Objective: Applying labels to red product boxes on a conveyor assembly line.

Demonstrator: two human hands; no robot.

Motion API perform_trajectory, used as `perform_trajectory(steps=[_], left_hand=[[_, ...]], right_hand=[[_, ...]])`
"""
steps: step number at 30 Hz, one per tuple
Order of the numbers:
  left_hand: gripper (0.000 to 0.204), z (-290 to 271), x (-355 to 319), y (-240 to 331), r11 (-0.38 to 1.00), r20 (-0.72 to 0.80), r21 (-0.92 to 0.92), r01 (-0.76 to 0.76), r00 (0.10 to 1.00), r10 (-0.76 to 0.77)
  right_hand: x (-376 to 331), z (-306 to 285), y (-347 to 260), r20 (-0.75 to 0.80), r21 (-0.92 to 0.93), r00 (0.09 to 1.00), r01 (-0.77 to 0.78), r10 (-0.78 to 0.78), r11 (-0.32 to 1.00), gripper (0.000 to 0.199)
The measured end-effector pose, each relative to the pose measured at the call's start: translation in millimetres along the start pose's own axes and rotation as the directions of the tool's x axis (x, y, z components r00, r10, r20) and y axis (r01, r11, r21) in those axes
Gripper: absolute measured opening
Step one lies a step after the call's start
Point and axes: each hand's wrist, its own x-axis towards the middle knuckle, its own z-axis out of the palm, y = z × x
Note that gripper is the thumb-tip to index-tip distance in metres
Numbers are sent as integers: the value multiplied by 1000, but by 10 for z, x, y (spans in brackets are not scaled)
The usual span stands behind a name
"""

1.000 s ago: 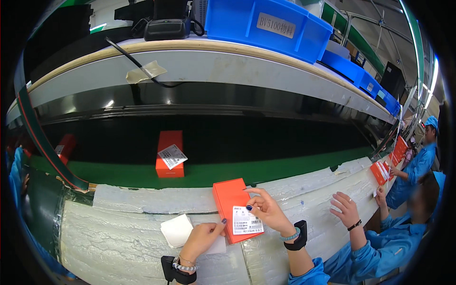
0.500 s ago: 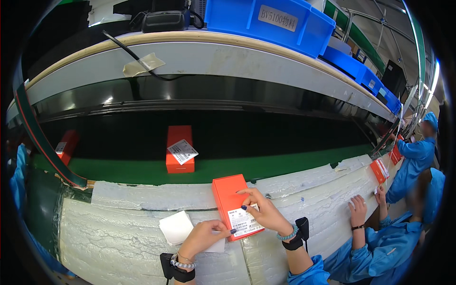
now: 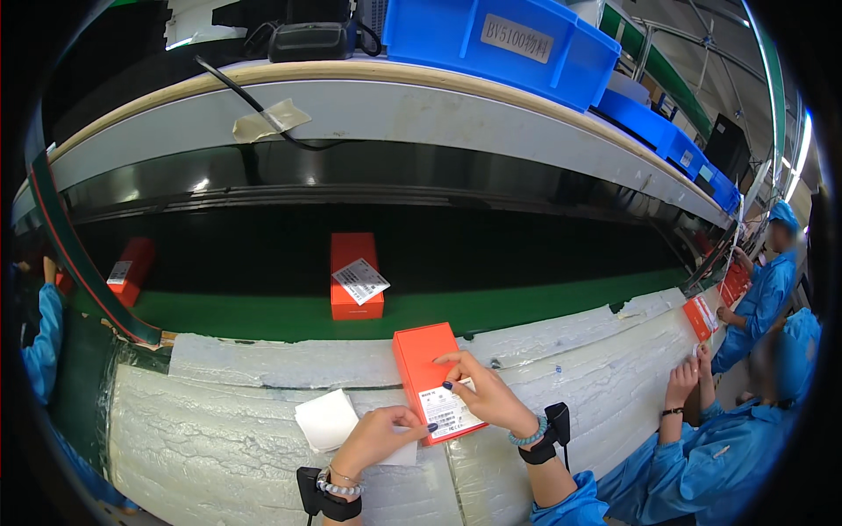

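Observation:
A long red box (image 3: 421,351) lies slightly tilted on the padded bench in front of me, a white printed label (image 3: 447,410) on its near part. My left hand (image 3: 381,436) is closed, its fingertips pinching at the label's lower left corner by the box edge. Over the label's upper right side is my right hand (image 3: 481,393): the thumb touches the label, while the index finger stretches out apart from it above the box. Whether the label is fully stuck down cannot be seen. Beside my left hand sits a stack of white paper sheets (image 3: 326,419), partly covered by that hand.
Behind the bench a green conveyor belt (image 3: 263,314) carries a red box (image 3: 355,309) with a loose label on top and another red box (image 3: 133,272) farther left. Blue bins (image 3: 500,44) stand on the shelf above. Co-workers in blue (image 3: 702,460) sit at right; a blue sleeve (image 3: 44,342) shows left.
The red boxes on the belt have shifted right. A co-worker's arm has come further into view at left, and the nearest right co-worker's hands have drawn together. My hands stay nearly still.

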Motion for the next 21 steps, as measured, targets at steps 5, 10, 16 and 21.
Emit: perform_trajectory(steps=[5, 10, 16, 21], left_hand=[[25, 3, 8, -29, 1000, -6, -7, 3, 1000, -3], [20, 7, -11, 33, 998, -63, -39, -58, 996, 56], [16, -190, -74, 143, 921, -699, 376, -99, 622, 352], [11, -311, -63, -223, 866, -825, 453, 212, 467, 318]], right_hand=[[13, 20, 5, -15, -21, 1000, 17, -17, 1000, 37], [27, 27, -16, -9, -46, 1000, 13, -13, 999, 35], [-56, 354, -4, -79, -588, 984, 85, -162, 804, 31], [79, 598, -26, 46, -722, 889, 345, -455, 600, 32]])
